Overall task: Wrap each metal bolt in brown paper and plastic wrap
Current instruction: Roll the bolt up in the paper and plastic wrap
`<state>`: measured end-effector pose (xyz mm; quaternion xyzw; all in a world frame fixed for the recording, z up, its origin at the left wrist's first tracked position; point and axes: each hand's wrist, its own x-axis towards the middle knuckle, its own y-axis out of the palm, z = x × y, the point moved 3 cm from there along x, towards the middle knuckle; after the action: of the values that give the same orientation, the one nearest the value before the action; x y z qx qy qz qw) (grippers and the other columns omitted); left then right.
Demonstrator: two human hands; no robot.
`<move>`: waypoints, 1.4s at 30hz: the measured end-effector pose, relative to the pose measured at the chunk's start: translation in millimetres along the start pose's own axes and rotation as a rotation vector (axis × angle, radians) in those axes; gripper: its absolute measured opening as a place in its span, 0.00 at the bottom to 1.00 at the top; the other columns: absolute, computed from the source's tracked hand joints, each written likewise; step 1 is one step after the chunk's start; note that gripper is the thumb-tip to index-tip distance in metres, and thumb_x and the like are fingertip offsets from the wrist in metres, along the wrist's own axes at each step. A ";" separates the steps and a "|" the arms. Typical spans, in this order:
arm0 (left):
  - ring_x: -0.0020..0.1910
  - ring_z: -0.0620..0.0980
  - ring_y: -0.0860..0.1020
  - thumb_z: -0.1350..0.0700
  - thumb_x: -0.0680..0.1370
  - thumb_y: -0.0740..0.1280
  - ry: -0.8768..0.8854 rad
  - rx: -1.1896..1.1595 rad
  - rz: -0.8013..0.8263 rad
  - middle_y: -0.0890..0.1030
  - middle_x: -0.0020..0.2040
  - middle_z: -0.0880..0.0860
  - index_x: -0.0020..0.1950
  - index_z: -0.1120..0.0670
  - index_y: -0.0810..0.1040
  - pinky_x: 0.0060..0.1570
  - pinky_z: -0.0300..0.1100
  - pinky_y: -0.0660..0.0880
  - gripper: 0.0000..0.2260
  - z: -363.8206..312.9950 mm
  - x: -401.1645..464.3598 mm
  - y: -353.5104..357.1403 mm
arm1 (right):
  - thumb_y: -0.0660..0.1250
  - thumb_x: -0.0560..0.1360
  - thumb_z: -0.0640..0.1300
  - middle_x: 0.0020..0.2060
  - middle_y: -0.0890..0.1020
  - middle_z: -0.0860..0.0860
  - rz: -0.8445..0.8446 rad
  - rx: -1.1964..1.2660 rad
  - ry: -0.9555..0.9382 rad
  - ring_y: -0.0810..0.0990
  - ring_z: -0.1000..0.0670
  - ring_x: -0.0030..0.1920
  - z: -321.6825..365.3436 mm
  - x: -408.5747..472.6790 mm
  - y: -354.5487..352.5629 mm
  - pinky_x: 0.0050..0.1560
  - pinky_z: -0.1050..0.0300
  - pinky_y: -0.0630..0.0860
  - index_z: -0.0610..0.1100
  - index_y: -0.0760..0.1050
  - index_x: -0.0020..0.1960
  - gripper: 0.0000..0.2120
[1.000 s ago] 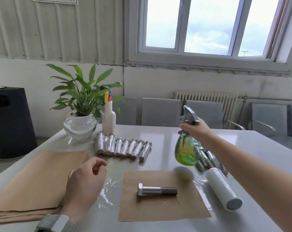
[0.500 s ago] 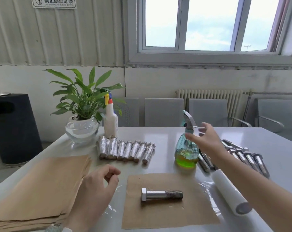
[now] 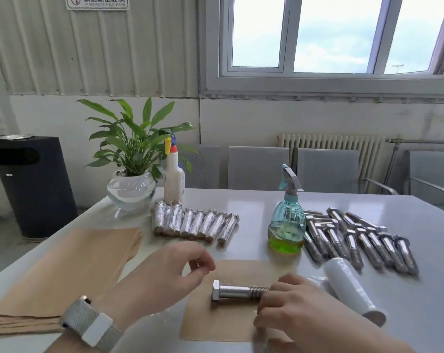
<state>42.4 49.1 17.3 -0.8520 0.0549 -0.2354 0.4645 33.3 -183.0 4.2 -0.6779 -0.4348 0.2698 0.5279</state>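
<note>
On the pale bench [image 3: 241,200], near its six o'clock edge, a square brown paper sheet [image 3: 231,324] lay flat with one bare metal bolt [image 3: 234,293] on it, hex head toward nine o'clock and threaded end toward three. The right hand [image 3: 289,312] had come in over the sheet's three o'clock side, its fingers curled at the threaded tip; the grip looked closed about that end, though the fingertips were hidden behind the knuckles (so how firmly they held could not be told). The left hand [image 3: 164,273] hovered just at ten o'clock from the bolt head, apart from it, grip loosely curled with thumb and forefinger nearly meeting and nothing between them. A grey woven watch band [image 3: 91,324] circled that wrist.

At three o'clock from the sheet a white roll of plastic wrap [image 3: 350,289] lay on its side, a clear film spreading from it under the paper. Beyond it, toward two o'clock, a row of unwrapped bolts [image 3: 355,240] lay side by side. A teal spray bottle [image 3: 287,225] with green liquid stood upright at one o'clock, just beside those bolts. At eleven o'clock lay a row of wrapped bolts [image 3: 195,222], shiny with film, and behind them a white spray bottle [image 3: 174,179] and a potted plant [image 3: 131,161] in a glass bowl. A stack of brown paper [image 3: 70,271] filled the nine o'clock side.
</note>
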 end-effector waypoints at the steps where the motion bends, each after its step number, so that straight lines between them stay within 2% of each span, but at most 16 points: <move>1: 0.47 0.37 0.78 0.54 0.76 0.66 0.026 0.013 0.022 0.80 0.44 0.36 0.46 0.41 0.80 0.46 0.28 0.69 0.07 -2.3 3.4 0.6 | 0.67 0.68 0.62 0.34 0.77 0.65 -0.020 -0.057 0.001 0.75 0.65 0.37 1.4 0.7 2.2 0.41 0.69 0.73 0.62 0.78 0.41 0.06; 3: 0.46 0.38 0.78 0.55 0.76 0.66 0.078 0.004 -0.019 0.79 0.43 0.37 0.46 0.43 0.80 0.47 0.29 0.69 0.07 -3.1 5.6 4.4 | 0.67 0.71 0.58 0.32 0.76 0.65 -0.055 -0.126 -0.012 0.75 0.63 0.34 2.0 2.8 10.7 0.37 0.68 0.72 0.62 0.78 0.40 0.03; 5: 0.46 0.39 0.78 0.53 0.76 0.67 0.121 -0.025 -0.063 0.79 0.44 0.38 0.47 0.43 0.80 0.49 0.33 0.71 0.05 -0.9 2.7 10.6 | 0.62 0.74 0.49 0.29 0.75 0.63 -0.182 -0.078 0.013 0.74 0.62 0.31 -2.6 5.8 9.9 0.35 0.68 0.73 0.60 0.79 0.39 0.10; 6: 0.47 0.39 0.78 0.50 0.77 0.67 0.136 -0.032 -0.057 0.79 0.46 0.38 0.48 0.43 0.80 0.50 0.35 0.72 0.03 1.4 1.1 14.1 | 0.63 0.72 0.48 0.29 0.75 0.62 -0.254 -0.050 0.025 0.75 0.61 0.31 -5.2 6.9 8.6 0.35 0.67 0.73 0.59 0.80 0.40 0.09; 8: 0.50 0.38 0.78 0.42 0.77 0.66 0.144 -0.050 -0.006 0.79 0.49 0.37 0.50 0.42 0.80 0.53 0.37 0.71 0.07 6.8 -1.7 18.7 | 0.69 0.64 0.50 0.33 0.77 0.62 -0.267 0.015 0.067 0.76 0.59 0.33 -11.5 7.4 9.6 0.35 0.65 0.74 0.57 0.79 0.41 0.05; 10: 0.53 0.37 0.76 0.33 0.75 0.63 0.120 -0.055 0.062 0.78 0.52 0.36 0.52 0.38 0.79 0.56 0.36 0.69 0.14 11.3 -3.5 20.8 | 0.69 0.59 0.55 0.37 0.78 0.62 -0.225 0.074 0.129 0.78 0.60 0.36 -18.3 4.5 13.1 0.35 0.66 0.73 0.57 0.78 0.39 0.08; 13: 0.57 0.34 0.71 0.22 0.67 0.59 0.078 0.007 0.139 0.73 0.57 0.31 0.55 0.29 0.74 0.59 0.34 0.67 0.22 14.4 -4.1 22.6 | 0.58 0.62 0.57 0.38 0.79 0.64 -0.154 0.123 0.254 0.79 0.61 0.38 -25.1 5.8 14.2 0.39 0.68 0.67 0.57 0.77 0.40 0.12; 15: 0.56 0.33 0.69 0.19 0.62 0.59 0.080 0.074 0.156 0.70 0.58 0.28 0.56 0.27 0.72 0.58 0.31 0.65 0.26 13.0 -4.3 23.4 | 0.54 0.67 0.57 0.41 0.80 0.62 -0.149 0.133 0.311 0.79 0.59 0.42 -29.9 6.6 14.6 0.44 0.65 0.70 0.55 0.76 0.46 0.16; 18: 0.55 0.30 0.67 0.19 0.61 0.60 0.084 0.147 0.154 0.70 0.57 0.27 0.59 0.32 0.75 0.59 0.29 0.60 0.32 9.1 -3.5 23.4 | 0.68 0.65 0.58 0.30 0.78 0.63 -0.245 0.120 0.365 0.76 0.60 0.31 -28.2 5.6 15.9 0.34 0.65 0.74 0.55 0.75 0.38 0.08; 23: 0.51 0.32 0.69 0.19 0.64 0.55 0.042 0.235 0.088 0.72 0.53 0.30 0.58 0.35 0.75 0.58 0.33 0.62 0.31 7.5 -1.5 29.6 | 0.67 0.66 0.55 0.27 0.77 0.62 -0.378 0.102 0.415 0.75 0.59 0.28 -27.0 8.6 18.5 0.30 0.61 0.74 0.54 0.73 0.33 0.08; 30: 0.37 0.38 0.72 0.37 0.69 0.63 0.062 0.332 -0.137 0.75 0.38 0.39 0.39 0.44 0.73 0.47 0.39 0.64 0.12 -0.4 6.0 43.6 | 0.72 0.62 0.52 0.27 0.78 0.62 -0.421 0.076 0.453 0.74 0.58 0.27 -29.3 10.9 22.3 0.31 0.61 0.73 0.53 0.73 0.33 0.08; 33: 0.36 0.40 0.73 0.39 0.69 0.61 0.011 0.300 -0.148 0.75 0.37 0.40 0.38 0.44 0.71 0.47 0.40 0.67 0.10 0.2 7.9 47.8 | 0.78 0.60 0.50 0.28 0.78 0.61 -0.423 0.085 0.473 0.74 0.58 0.26 -28.9 11.2 25.0 0.32 0.61 0.74 0.54 0.74 0.35 0.13; 35: 0.36 0.40 0.73 0.39 0.69 0.60 -0.018 0.284 -0.168 0.75 0.36 0.40 0.36 0.43 0.68 0.45 0.41 0.69 0.09 -0.3 9.8 50.5 | 0.83 0.56 0.52 0.27 0.79 0.60 -0.423 0.077 0.534 0.71 0.58 0.25 -28.6 11.1 27.1 0.33 0.62 0.73 0.55 0.76 0.39 0.18; 38: 0.34 0.39 0.72 0.38 0.68 0.57 -0.071 0.282 -0.180 0.75 0.36 0.40 0.35 0.43 0.66 0.45 0.40 0.67 0.10 -0.4 12.6 55.5 | 0.83 0.56 0.53 0.35 0.81 0.59 -0.455 0.084 0.554 0.79 0.56 0.35 -28.0 11.8 28.6 0.42 0.58 0.72 0.55 0.78 0.45 0.22; 40: 0.37 0.39 0.72 0.35 0.66 0.53 -0.133 0.280 -0.181 0.76 0.38 0.40 0.35 0.43 0.66 0.50 0.39 0.64 0.13 2.2 13.5 57.6 | 0.81 0.59 0.50 0.46 0.82 0.57 -0.473 0.063 0.503 0.82 0.51 0.46 -26.1 13.2 27.1 0.49 0.53 0.67 0.55 0.79 0.43 0.16; 42: 0.39 0.39 0.72 0.33 0.64 0.50 -0.192 0.280 -0.187 0.76 0.40 0.39 0.36 0.44 0.67 0.50 0.37 0.62 0.17 4.6 13.8 58.2 | 0.76 0.64 0.50 0.48 0.82 0.56 -0.503 -0.012 0.448 0.82 0.49 0.49 -23.1 15.1 25.1 0.52 0.50 0.65 0.55 0.79 0.36 0.06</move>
<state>63.9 15.6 -27.5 -0.7990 -0.1022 -0.2006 0.5577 67.2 -182.5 -11.4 -0.5949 -0.4630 -0.0270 0.6565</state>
